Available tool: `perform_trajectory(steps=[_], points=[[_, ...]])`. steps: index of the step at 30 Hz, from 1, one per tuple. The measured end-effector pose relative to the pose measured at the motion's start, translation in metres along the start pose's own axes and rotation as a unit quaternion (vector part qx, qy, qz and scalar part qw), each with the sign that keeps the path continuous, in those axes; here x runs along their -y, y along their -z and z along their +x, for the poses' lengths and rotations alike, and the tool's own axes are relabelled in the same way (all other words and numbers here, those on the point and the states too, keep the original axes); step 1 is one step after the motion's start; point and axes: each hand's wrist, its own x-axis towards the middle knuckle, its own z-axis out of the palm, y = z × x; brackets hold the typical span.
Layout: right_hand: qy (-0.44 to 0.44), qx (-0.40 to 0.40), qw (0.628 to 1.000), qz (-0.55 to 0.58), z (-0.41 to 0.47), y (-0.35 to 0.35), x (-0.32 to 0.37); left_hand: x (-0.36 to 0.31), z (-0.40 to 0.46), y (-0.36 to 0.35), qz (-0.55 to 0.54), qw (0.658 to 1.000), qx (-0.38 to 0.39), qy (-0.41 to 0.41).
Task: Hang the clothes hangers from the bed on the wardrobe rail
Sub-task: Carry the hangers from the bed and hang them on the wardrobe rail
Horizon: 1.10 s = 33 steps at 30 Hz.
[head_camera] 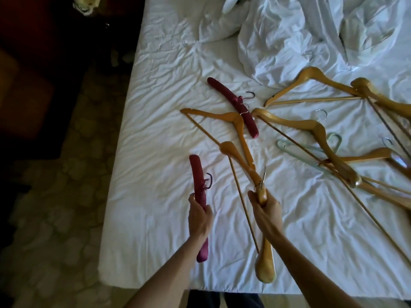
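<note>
**One hanger in each hand, ready to carry to the rail**

Closest to me, both my hands are full, over the near edge of the bed (155,241). My left hand (199,215) is curled round the middle of a padded maroon hanger (196,174), which points away from me with its dark hook sticking out to the right just above my grip. My right hand (265,208) is wrapped round the neck of a wooden hanger (264,263) just below its metal hook; one shoulder hangs toward me past the bed's near edge, the other reaches up the sheet, and the thin trouser bar runs alongside.

I judge the pick-up done, so the step in hand is the carry. To do it well I'd keep both grips close to the hooks, lift the wooden one clear before turning, since its far shoulder lies near another wooden hanger (235,121), and turn the hooks so they face the rail. The wardrobe is not in view, so I can't tell which way to turn.

Farther up the bed, a second maroon hanger (231,103) lies mid-sheet. Toward the right edge sits a tangle of wooden hangers (322,138) crossing over a pale green hanger (333,141). The rumpled duvet (289,41) is bunched at the far side.
</note>
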Motion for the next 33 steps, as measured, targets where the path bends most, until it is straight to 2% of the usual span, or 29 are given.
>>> perform_trajectory(steps=[4, 9, 13, 17, 21, 24, 28, 33], points=[[0.027, 0.030, 0.999, 0.013, -0.034, 0.022, 0.061, -0.041, -0.033, 0.061, -0.133, 0.988, -0.013, 0.079], [0.118, 0.131, 0.984, -0.001, -0.079, 0.022, 0.164, -0.090, -0.083, 0.150, -0.196, 0.978, -0.049, 0.056], [0.172, 0.243, 0.955, 0.004, -0.120, -0.005, 0.252, -0.103, -0.122, 0.241, -0.245, 0.961, -0.112, 0.065], [0.244, 0.362, 0.900, 0.012, -0.186, -0.046, 0.333, -0.097, -0.170, 0.340, -0.312, 0.934, -0.169, 0.050], [0.303, 0.469, 0.830, 0.023, -0.276, -0.100, 0.394, -0.060, -0.230, 0.434, -0.398, 0.878, -0.255, 0.071], [0.350, 0.522, 0.778, 0.017, -0.354, -0.145, 0.426, -0.016, -0.280, 0.508, -0.425, 0.849, -0.305, 0.072], [0.382, 0.594, 0.708, 0.015, -0.470, -0.213, 0.457, 0.049, -0.343, 0.606, -0.442, 0.827, -0.344, 0.049], [0.429, 0.647, 0.631, -0.007, -0.616, -0.296, 0.486, 0.139, -0.418, 0.712, -0.429, 0.793, -0.431, 0.036]])
